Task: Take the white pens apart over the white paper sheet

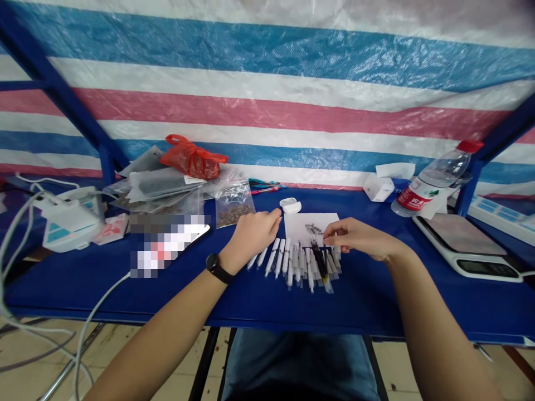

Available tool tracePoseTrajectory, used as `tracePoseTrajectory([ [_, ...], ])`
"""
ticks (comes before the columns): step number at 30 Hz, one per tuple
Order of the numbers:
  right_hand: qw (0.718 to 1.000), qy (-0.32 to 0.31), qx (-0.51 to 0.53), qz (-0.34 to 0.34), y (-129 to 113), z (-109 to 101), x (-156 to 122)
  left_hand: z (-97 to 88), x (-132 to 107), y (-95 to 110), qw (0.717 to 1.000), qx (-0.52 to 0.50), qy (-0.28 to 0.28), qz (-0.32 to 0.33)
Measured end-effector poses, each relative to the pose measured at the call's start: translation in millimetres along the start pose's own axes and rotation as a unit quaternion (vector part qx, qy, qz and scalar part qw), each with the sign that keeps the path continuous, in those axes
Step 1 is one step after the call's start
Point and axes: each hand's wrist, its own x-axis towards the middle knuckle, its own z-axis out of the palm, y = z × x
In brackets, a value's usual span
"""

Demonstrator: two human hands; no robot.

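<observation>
My left hand (256, 233), with a black watch on its wrist, rests by the left edge of a white paper sheet (298, 224). Its fingers are curled closed, and whatever they hold, if anything, is hidden. At the sheet's right edge, my right hand (353, 236) pinches its thumb and fingers around something too small to make out. Several small dark metal-looking pieces (313, 229) lie on the paper between the hands. Below it runs a row of slim white sticks (286, 259), some in clear sleeves. Dark slender tools (320, 260) lie across the sticks.
Behind the sheet sits a small white case (290, 205). To the left are a bag of brown bits (234, 210), a red plastic bag (194, 159) and a cabled phone (171, 245). A bottle (434, 181) and a digital scale (466, 245) stand right.
</observation>
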Motion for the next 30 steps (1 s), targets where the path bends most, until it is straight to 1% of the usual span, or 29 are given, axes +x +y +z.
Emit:
tracePoseTrajectory([
  [3, 1.0, -0.011, -0.009, -0.002, 1.0, 1.4, 1.7, 0.2, 0.4, -0.2, 1.0, 0.0, -0.003, -0.008],
  [8, 1.0, -0.01, -0.007, -0.005, 1.2, 1.8, 2.0, 2.0, 0.5, -2.9, 0.999, -0.001, -0.019, -0.03],
  [11, 1.0, -0.007, -0.016, 0.004, 2.5, -1.5, 1.0, 1.7, -0.8, -5.8, 0.999, -0.005, -0.038, -0.028],
  [15, 0.999, 0.002, -0.038, 0.03, 3.0, -7.9, -2.7, -1.5, -2.9, -9.6, 0.997, -0.006, -0.078, -0.025],
  [18, 0.997, -0.016, -0.058, 0.044, 1.3, -9.4, -5.2, -3.6, -3.7, -12.2, 0.995, -0.004, -0.101, -0.025],
  [22, 0.994, -0.067, -0.073, 0.049, -1.1, -5.5, -4.3, -3.4, -3.7, -14.6, 0.993, -0.004, -0.113, -0.031],
  [25, 0.991, -0.074, -0.098, 0.047, -0.1, -3.0, -1.9, -1.1, -3.8, -15.3, 0.993, -0.007, -0.114, -0.024],
  [30, 0.989, -0.083, -0.123, 0.024, 3.5, -3.7, -0.3, -1.1, -3.5, -15.9, 0.993, -0.01, -0.115, -0.019],
])
